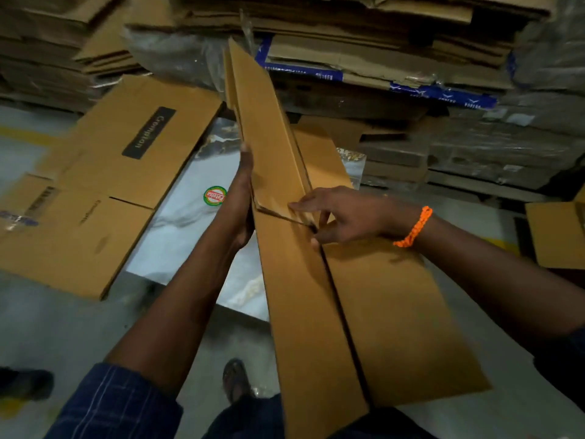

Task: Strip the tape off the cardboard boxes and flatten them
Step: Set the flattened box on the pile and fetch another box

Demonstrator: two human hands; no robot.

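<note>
A long folded cardboard box [304, 264] is held up at frame centre, running from 6 o'clock near the body up to 12 o'clock, tilted slightly left at the top. The left hand [245, 198] is pressed flat against the box's left edge, at 9 o'clock of the box's middle; fingers are extended along the edge, thumb side hidden behind the board, so whether anything is clamped cannot be told. The right hand [342, 217] is laid on the box's face at 3 o'clock of the middle seam, an orange bracelet [413, 228] on the wrist. Its fingers [304, 205] are spread apart, index stretched over a flap edge, thumb below at the dark centre slit; the flap corner sits between them. Tape cannot be made out. A flattened printed box [126, 172] lies on the floor [63, 324] at 9 o'clock. Stacked flat cardboard [380, 36] is seen at 12 o'clock.
</note>
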